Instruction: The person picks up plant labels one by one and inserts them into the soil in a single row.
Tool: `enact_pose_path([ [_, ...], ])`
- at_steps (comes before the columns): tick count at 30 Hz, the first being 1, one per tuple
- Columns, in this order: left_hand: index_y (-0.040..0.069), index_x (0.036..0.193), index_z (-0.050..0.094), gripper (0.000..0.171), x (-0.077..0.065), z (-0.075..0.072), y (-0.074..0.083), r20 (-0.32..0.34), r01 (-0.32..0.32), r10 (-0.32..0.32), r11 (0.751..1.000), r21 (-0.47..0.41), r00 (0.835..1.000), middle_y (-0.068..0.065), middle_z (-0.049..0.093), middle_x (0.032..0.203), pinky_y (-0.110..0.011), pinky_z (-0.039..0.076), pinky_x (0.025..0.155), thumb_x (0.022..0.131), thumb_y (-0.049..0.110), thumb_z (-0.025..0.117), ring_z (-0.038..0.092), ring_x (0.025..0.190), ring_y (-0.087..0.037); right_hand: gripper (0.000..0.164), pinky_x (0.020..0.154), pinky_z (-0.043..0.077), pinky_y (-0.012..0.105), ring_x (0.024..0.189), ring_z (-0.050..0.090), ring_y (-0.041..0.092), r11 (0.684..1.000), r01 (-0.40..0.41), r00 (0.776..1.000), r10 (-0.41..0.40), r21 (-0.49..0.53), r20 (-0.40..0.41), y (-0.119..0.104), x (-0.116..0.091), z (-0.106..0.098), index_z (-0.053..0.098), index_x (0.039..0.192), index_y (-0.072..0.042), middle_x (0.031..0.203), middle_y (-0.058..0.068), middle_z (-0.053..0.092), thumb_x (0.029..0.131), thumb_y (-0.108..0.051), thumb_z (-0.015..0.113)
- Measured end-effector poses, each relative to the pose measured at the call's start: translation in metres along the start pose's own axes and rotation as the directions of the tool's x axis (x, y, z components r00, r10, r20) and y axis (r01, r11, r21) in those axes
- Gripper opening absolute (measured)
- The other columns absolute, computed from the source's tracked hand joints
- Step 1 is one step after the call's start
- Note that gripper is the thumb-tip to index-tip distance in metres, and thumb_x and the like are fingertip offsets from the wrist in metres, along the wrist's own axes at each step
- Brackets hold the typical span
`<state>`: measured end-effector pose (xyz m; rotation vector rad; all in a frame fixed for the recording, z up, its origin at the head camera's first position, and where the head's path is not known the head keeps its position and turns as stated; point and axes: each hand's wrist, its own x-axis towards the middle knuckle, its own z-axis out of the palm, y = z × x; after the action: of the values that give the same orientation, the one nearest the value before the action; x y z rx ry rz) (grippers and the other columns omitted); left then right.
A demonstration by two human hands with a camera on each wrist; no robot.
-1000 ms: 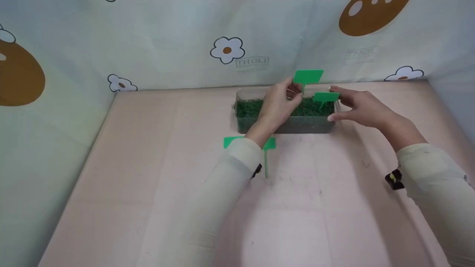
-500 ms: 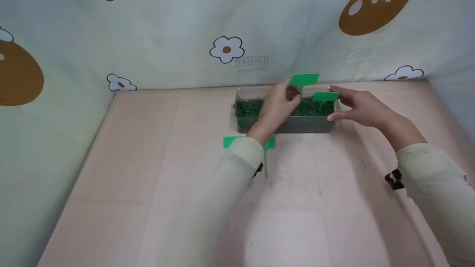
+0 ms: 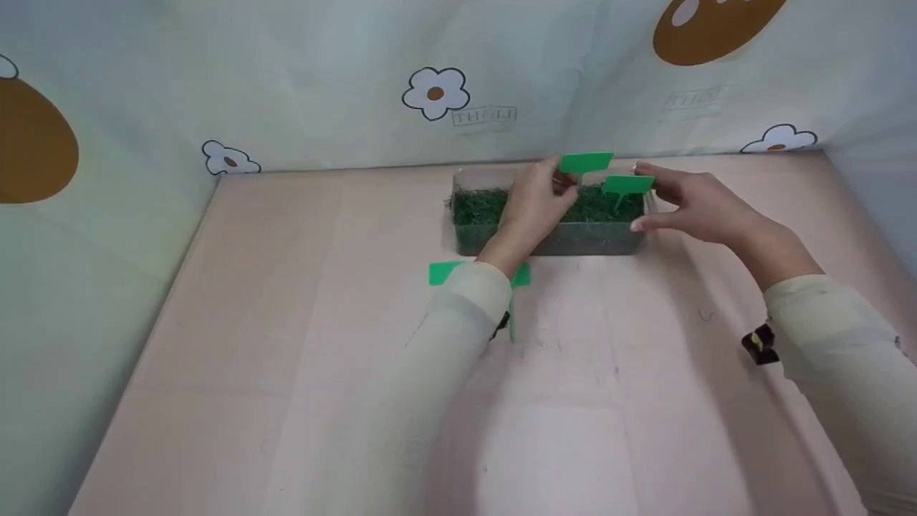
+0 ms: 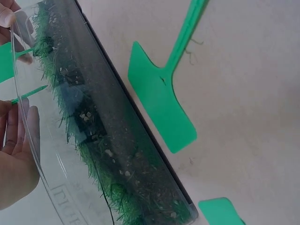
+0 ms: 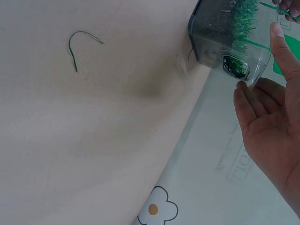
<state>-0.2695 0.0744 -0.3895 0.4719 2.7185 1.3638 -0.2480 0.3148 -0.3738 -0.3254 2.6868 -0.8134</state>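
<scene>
My left hand [image 3: 534, 201] pinches the stem of a green T-shaped plant label [image 3: 586, 163] above the fake grass [image 3: 476, 206] in a clear plastic box [image 3: 587, 240]. In the left wrist view the stem's pointed tip [image 4: 45, 87] reaches right at the grass tops. My right hand [image 3: 716, 208] grips the box's right end, thumb at the front rim and fingers round the far side. Close to that end a second plant label [image 3: 629, 184] stands in the grass, slightly tilted.
Two more green plant labels lie on the table in front of the box: a left one [image 3: 445, 273] and a right one [image 4: 161, 98], partly behind my left forearm in the head view. A thin curved strand [image 5: 72, 47] lies to the right. A printed curtain [image 3: 322, 86] hangs behind.
The label in my left hand has come down towards the grass and tilted slightly. My right hand stays at the box's right end.
</scene>
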Motion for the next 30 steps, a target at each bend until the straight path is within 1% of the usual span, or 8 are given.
enact_pose_path([
  [4,0.014,0.111,0.067,0.014,0.0001,0.0019,-0.0002,-0.009,0.000,0.001,1.000,0.025,1.000,-0.002,0.072,0.112,-0.019,0.054,0.086,0.099,0.017,0.062,0.069,0.102,-0.010,0.096,0.115,0.033,0.058,0.144,0.035,0.048,1.000,0.001,1.000,-0.001,0.000,-0.001,0.0001,0.0001,-0.0011,0.023,0.159,-0.014,0.157,0.026,0.034,0.085,-0.042,0.078],
  [7,0.014,0.114,0.066,0.016,0.0013,0.0024,-0.0008,0.006,0.006,-0.007,0.999,0.051,1.000,-0.001,0.072,0.114,-0.019,0.054,0.087,0.100,0.018,0.061,0.069,0.103,-0.010,0.097,0.115,0.033,0.058,0.144,0.034,0.048,1.000,-0.002,1.000,0.002,0.005,0.003,0.0002,0.0004,-0.0014,0.023,0.159,-0.014,0.158,0.026,0.034,0.085,-0.043,0.078],
  [10,0.016,0.118,0.064,0.018,0.0029,0.0027,-0.0018,0.022,0.028,-0.030,0.995,0.091,0.999,0.000,0.071,0.116,-0.020,0.054,0.087,0.100,0.019,0.060,0.068,0.105,-0.009,0.098,0.115,0.033,0.059,0.145,0.033,0.047,1.000,-0.004,1.000,0.004,0.015,0.009,0.0006,0.0011,-0.0010,0.023,0.160,-0.014,0.159,0.025,0.032,0.085,-0.044,0.078],
  [13,0.017,0.117,0.064,0.017,0.0039,0.0032,-0.0028,0.028,0.042,-0.046,0.991,0.128,0.999,0.002,0.070,0.115,-0.021,0.054,0.088,0.101,0.021,0.060,0.067,0.105,-0.009,0.098,0.115,0.033,0.059,0.145,0.033,0.047,1.000,-0.005,1.000,0.004,0.019,0.014,0.0011,0.0016,-0.0009,0.023,0.159,-0.013,0.159,0.025,0.032,0.085,-0.044,0.078],
  [15,0.018,0.113,0.064,0.013,0.0042,0.0032,-0.0032,0.025,0.046,-0.050,0.988,0.148,0.998,0.002,0.070,0.114,-0.022,0.054,0.088,0.101,0.021,0.060,0.067,0.104,-0.009,0.098,0.115,0.032,0.059,0.145,0.033,0.047,1.000,-0.004,1.000,0.004,0.017,0.014,0.0010,0.0018,-0.0011,0.023,0.159,-0.013,0.159,0.025,0.032,0.085,-0.044,0.078],
  [17,0.018,0.111,0.064,0.012,0.0046,0.0029,-0.0036,0.023,0.049,-0.053,0.987,0.156,0.998,0.002,0.070,0.113,-0.023,0.054,0.088,0.101,0.021,0.060,0.066,0.103,-0.008,0.098,0.115,0.032,0.059,0.145,0.033,0.047,1.000,-0.005,1.000,0.004,0.014,0.013,0.0010,0.0017,-0.0011,0.023,0.159,-0.014,0.159,0.025,0.032,0.085,-0.044,0.078],
  [23,0.019,0.112,0.063,0.012,0.0051,0.0029,-0.0045,0.023,0.051,-0.057,0.981,0.190,0.998,0.002,0.070,0.109,-0.025,0.053,0.081,0.101,0.022,0.058,0.064,0.093,-0.009,0.097,0.115,0.032,0.059,0.145,0.033,0.047,1.000,-0.001,1.000,0.001,0.016,0.007,0.0014,0.0016,-0.0008,0.023,0.159,-0.015,0.158,0.025,0.033,0.085,-0.044,0.077],
  [30,0.019,0.110,0.064,0.011,0.0047,0.0042,-0.0041,0.018,0.066,-0.071,0.978,0.196,0.997,0.002,0.070,0.103,-0.024,0.048,0.071,0.101,0.023,0.058,0.059,0.080,-0.009,0.097,0.115,0.032,0.059,0.145,0.033,0.047,1.000,0.001,1.000,-0.001,0.018,0.003,0.0019,0.0013,-0.0007,0.023,0.159,-0.015,0.158,0.025,0.033,0.085,-0.044,0.078],
])
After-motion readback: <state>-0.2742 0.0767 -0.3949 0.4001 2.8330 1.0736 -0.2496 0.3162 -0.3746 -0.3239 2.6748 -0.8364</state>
